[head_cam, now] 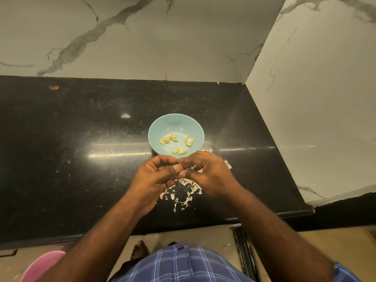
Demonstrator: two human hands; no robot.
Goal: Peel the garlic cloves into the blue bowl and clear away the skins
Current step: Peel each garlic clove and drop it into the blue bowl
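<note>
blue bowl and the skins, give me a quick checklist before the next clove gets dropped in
1. Blue bowl upright on the counter, just beyond the hands: ok.
2. Peeled cloves lie inside the bowl, none seen outside it: ok.
3. No skins visible in the bowl: ok.
4. Clove between left hand and right hand fully peeled: cannot tell, fingers hide it.
5. Skins cleared from the counter: not ok, a pile lies under the hands.
</note>
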